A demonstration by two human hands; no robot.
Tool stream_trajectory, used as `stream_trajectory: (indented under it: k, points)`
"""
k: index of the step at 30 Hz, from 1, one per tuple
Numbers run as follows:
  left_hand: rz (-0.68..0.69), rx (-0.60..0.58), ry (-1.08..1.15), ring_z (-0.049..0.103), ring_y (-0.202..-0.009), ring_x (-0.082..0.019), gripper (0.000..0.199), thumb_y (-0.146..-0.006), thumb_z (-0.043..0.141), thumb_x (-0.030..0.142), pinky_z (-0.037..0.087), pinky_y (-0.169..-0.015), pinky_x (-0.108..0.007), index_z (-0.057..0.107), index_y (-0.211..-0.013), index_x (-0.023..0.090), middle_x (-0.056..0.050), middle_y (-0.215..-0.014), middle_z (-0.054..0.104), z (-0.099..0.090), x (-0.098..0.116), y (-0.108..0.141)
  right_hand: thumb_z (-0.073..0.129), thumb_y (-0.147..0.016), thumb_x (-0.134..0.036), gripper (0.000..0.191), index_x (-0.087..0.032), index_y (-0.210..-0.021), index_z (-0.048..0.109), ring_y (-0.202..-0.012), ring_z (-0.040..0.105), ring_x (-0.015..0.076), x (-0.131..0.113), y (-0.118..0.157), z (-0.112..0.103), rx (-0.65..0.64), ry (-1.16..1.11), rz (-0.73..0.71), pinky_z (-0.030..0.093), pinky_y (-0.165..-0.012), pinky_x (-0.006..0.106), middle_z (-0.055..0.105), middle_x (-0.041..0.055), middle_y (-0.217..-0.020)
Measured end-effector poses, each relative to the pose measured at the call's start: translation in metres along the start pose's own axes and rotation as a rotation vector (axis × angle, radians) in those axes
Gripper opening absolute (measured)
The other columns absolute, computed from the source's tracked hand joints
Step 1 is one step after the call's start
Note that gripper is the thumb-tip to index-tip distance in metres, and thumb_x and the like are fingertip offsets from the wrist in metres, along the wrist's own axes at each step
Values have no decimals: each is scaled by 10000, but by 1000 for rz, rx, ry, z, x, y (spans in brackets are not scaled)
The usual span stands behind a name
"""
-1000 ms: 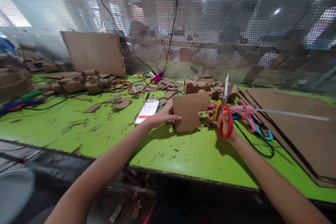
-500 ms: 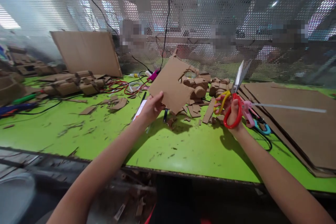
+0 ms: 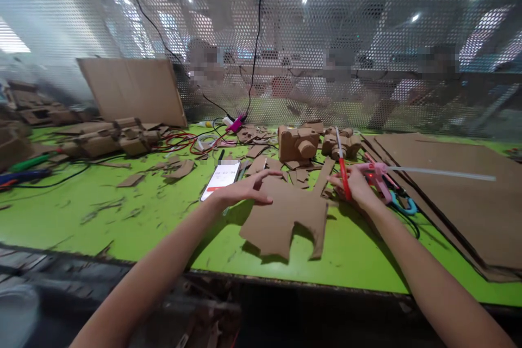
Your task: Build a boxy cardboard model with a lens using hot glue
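- Phone (image 3: 222, 176), one, screen lit, lying on the green table (image 3: 142, 228); sides below are the worker's own, as I see them from this bench.
- Cardboard piece (image 3: 281, 212), one, brown, bite-shaped notch in its near edge; to the right of the phone and nearer the worker, slightly tilted.
- Left hand (image 3: 249, 189), bare, just right of the phone; thumb over the cardboard piece, fingers along its far edge. Whether they pinch it, I cannot tell.
- Scissors (image 3: 343, 176), one pair, red-handled, blades pointing up; well to the right of the phone.
- Right hand (image 3: 355, 184), bare, farther right of the phone; fingers closed around the scissors' handle.
- Glue gun (image 3: 381, 179), pink, clear stick at its rear; right of the phone, beyond the right hand.
- Camera-shaped model (image 3: 297, 144), cardboard; behind and right of the phone.
- Cardboard sheets (image 3: 457, 196), stacked; far right of the phone.
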State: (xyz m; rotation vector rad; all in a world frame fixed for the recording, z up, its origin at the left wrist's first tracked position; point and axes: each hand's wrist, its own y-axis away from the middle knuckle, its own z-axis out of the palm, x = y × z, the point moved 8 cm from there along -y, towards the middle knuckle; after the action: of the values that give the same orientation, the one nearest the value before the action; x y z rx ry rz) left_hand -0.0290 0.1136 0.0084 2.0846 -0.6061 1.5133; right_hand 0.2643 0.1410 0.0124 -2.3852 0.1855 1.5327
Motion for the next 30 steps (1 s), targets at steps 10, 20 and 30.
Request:
stream_trajectory:
  k: [10,20,30]
  points:
    - [210,372,-527,599,-1161,-241,376,-882,513,417,504,-973,-368,601,-1183,209,-98,-1278,620,-10,14,-10,800,-639,-293,294,-212,-824,587,-979,686,325,9,1,-2,43,263,88,499,-861,398,734,110,-931]
    - [45,372,-1037,602,-1153,-374,390,-946,486,413,480,-925,-449,720,-1013,108,-240,-1150,686,77,60,-104,721,-701,-429,363,-237,-900,487,-877,674,264,3,-3,-5,144,111,-24,520,-840,429,695,72,-910]
    - [14,347,-968,704,-977,-285,280,-936,490,327,515,-821,-332,689,-1072,184,-143,-1059,745,95,63,-151,776,-647,-428,430,-245,-880,465,-899,658,255,-15,8,-4,196,-71,-120,510,-860,401,684,71,-910]
